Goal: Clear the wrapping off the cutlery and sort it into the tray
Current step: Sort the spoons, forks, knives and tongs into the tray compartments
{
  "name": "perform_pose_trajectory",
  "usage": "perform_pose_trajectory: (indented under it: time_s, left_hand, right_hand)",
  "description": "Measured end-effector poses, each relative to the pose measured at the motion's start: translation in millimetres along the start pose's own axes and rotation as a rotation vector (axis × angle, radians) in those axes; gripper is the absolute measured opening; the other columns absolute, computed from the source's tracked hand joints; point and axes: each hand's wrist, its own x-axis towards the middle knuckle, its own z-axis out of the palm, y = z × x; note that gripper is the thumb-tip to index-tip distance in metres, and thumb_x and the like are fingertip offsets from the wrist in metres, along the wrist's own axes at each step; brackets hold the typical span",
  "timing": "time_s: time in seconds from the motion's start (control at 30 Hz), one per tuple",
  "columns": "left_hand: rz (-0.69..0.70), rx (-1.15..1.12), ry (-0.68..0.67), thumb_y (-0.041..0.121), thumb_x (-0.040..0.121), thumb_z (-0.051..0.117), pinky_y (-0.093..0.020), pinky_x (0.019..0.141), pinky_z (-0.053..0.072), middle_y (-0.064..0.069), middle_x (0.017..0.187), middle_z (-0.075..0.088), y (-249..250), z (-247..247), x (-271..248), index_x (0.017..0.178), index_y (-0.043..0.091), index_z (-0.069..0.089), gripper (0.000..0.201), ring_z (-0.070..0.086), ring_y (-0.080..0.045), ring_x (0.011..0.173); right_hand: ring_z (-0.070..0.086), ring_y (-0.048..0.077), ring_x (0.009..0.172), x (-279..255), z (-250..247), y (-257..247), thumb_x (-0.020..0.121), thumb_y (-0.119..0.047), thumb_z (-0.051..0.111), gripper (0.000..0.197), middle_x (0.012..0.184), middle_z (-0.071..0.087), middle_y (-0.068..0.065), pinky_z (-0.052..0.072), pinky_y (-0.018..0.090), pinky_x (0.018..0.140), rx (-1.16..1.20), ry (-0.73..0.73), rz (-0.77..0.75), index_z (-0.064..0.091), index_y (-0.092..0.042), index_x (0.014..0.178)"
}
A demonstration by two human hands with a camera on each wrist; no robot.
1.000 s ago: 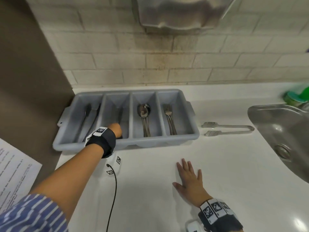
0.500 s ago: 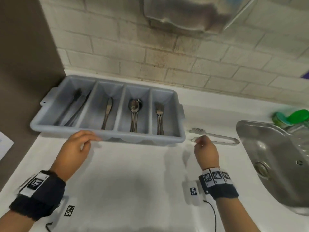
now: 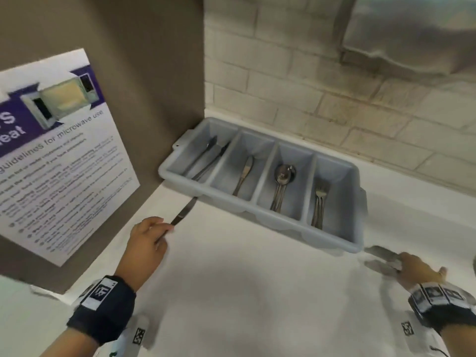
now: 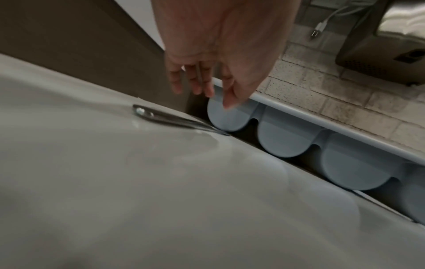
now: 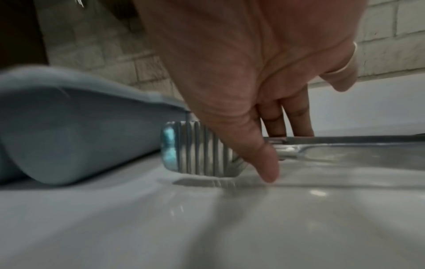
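The grey four-compartment tray (image 3: pixel 278 222) stands on the white counter against the tiled wall. It holds dark utensils (image 3: pixel 208 158), one knife (image 3: pixel 244 173), spoons (image 3: pixel 282 181) and forks (image 3: pixel 319 204). A bare knife (image 3: pixel 184 212) lies on the counter with its tip under the tray's front left corner. My left hand (image 3: pixel 159 228) is at its handle. In the left wrist view the left hand (image 4: pixel 202 87) hangs with loose fingers above the knife (image 4: pixel 165 118), not gripping it. My right hand (image 3: pixel 414 269) is on the metal tongs (image 3: pixel 381 253). Thumb and fingers of the right hand (image 5: pixel 260 131) sit either side of the ribbed tongs (image 5: pixel 202 149). No wrapping shows.
A brown side panel with a microwave poster (image 3: pixel 59 150) closes off the left. A steel dispenser (image 3: pixel 412 34) hangs on the tiled wall above. A loose plug and cable (image 4: pixel 322 25) dangle there. White counter (image 3: pixel 257 292) lies between my hands.
The head view has swung left. My left hand went from the tray's front rim to the knife on the counter. My right hand has lowered onto the tongs.
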Motion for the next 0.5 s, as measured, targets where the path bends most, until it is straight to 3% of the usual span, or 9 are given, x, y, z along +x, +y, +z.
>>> perform_pose_trajectory:
  time_s: [0.07,0.13,0.17,0.23,0.27,0.3,0.37,0.43,0.5]
  left_hand:
    - [-0.133,0.073,-0.029,0.007,0.075,0.068,-0.043,0.106,0.035,-0.018,0.132,0.048,-8,-2,9,0.119,0.011,0.059,0.045,0.043,-0.037,0.124]
    - [-0.227,0.102,-0.095,0.025,0.073,0.074,-0.046,0.112,0.031,-0.017,0.139,0.043,-15,-1,20,0.131,0.009,0.047,0.066,0.037,-0.034,0.131]
    - [-0.253,0.079,-0.136,0.032,0.072,0.075,-0.046,0.112,0.03,-0.016,0.141,0.042,-16,-1,26,0.135,0.008,0.041,0.075,0.037,-0.033,0.132]
    - [-0.27,0.106,-0.226,0.041,0.07,0.074,-0.045,0.11,0.035,-0.013,0.14,0.044,-16,1,37,0.139,0.01,0.034,0.086,0.039,-0.031,0.13]
    - [-0.263,0.164,-0.263,0.042,0.071,0.073,-0.044,0.106,0.039,-0.012,0.137,0.046,-14,2,42,0.139,0.011,0.035,0.084,0.042,-0.032,0.127]
    - [-0.252,0.205,-0.29,0.04,0.073,0.071,-0.042,0.103,0.042,-0.012,0.132,0.05,-13,4,47,0.137,0.012,0.038,0.077,0.046,-0.031,0.122]
    - [-0.225,0.203,-0.337,0.027,0.081,0.063,-0.037,0.096,0.046,-0.014,0.119,0.059,-10,7,55,0.13,0.011,0.045,0.055,0.055,-0.03,0.112]
    - [-0.18,0.202,-0.37,0.015,0.085,0.055,-0.034,0.092,0.047,-0.017,0.113,0.063,-6,8,59,0.123,0.008,0.049,0.039,0.06,-0.032,0.105]
    - [-0.131,0.23,-0.392,0.012,0.087,0.05,-0.034,0.09,0.048,-0.018,0.113,0.063,-6,8,58,0.117,0.005,0.052,0.031,0.061,-0.032,0.103]
  right_hand:
    - [0.065,0.029,0.098,3,20,16,0.074,-0.059,0.043,0.054,0.1,0.069,0.005,0.029,0.058,0.107,0.052,0.017,0.005,0.06,-0.022,0.109]
    - [0.066,0.031,0.079,10,41,36,0.069,-0.045,0.061,0.036,0.074,0.063,0.006,0.046,0.053,0.093,0.203,0.057,-0.021,0.065,-0.017,0.092]
    - [0.066,0.024,0.07,5,45,39,0.067,-0.033,0.073,0.021,0.064,0.06,0.004,0.052,0.044,0.086,0.291,0.122,-0.029,0.064,-0.018,0.078]
    - [0.063,0.005,0.049,-31,22,28,0.063,-0.007,0.084,0.036,0.038,0.052,-0.003,0.051,0.007,0.059,0.526,0.168,-0.031,0.054,-0.022,0.051]
    - [0.063,0.001,0.049,-54,9,13,0.063,-0.01,0.084,0.036,0.034,0.054,0.003,0.046,0.004,0.05,0.695,0.125,-0.013,0.054,-0.019,0.045]
    - [0.065,0.004,0.05,-74,0,0,0.063,-0.03,0.083,0.026,0.041,0.061,0.005,0.046,0.006,0.045,0.808,0.147,-0.057,0.061,-0.019,0.053]
    - [0.067,0.026,0.048,-112,-23,-28,0.057,-0.069,0.067,0.048,0.057,0.065,0.015,0.058,0.03,0.047,1.011,0.23,-0.134,0.061,-0.03,0.084]
    - [0.068,0.043,0.071,-139,-44,-61,0.072,-0.063,0.061,0.045,0.082,0.062,0.026,0.058,0.056,0.061,1.195,0.209,-0.235,0.053,-0.025,0.094]
    - [0.063,0.04,0.074,-159,-66,-96,0.072,-0.066,0.058,0.055,0.091,0.056,0.032,0.058,0.049,0.059,1.319,0.161,-0.3,0.048,-0.019,0.099]
